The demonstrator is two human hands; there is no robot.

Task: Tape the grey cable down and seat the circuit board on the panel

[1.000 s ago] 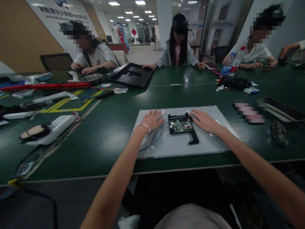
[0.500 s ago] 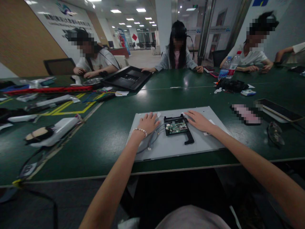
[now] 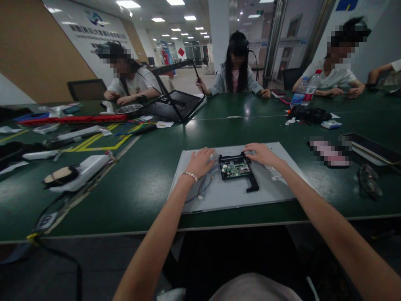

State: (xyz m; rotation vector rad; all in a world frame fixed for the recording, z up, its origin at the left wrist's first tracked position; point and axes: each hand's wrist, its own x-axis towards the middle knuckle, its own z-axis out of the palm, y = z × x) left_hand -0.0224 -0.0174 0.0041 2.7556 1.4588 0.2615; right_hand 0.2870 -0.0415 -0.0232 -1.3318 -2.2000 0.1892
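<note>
A grey flat panel (image 3: 266, 192), like the back of a display screen, lies on the table before me. On its middle sits a black plastic bracket (image 3: 253, 184) around a green circuit board (image 3: 236, 169). My left hand (image 3: 202, 161) rests on the panel left of the bracket, fingers stretched forward and slightly bent, holding nothing that shows. Grey cables (image 3: 205, 184) run beside it to the board. At the bracket's upper right corner, the fingertips of my right hand (image 3: 262, 154) touch or nearly touch the frame; that hand is open, its fingers partly bent.
Across the table, a co-worker's hand (image 3: 202, 85) lifts a thin black frame (image 3: 171, 98) from a black housing (image 3: 188, 102). Two bottles (image 3: 305, 90), a pink phone (image 3: 330, 154), a dark tablet-like device (image 3: 372, 146) and glasses (image 3: 369, 179) stand or lie right. Parts and cables crowd the left.
My fingers have drawn closer together and bent a little, the right ones nearer the bracket's corner. The co-worker opposite has raised a thin black frame off the housing. The view has shifted slightly.
</note>
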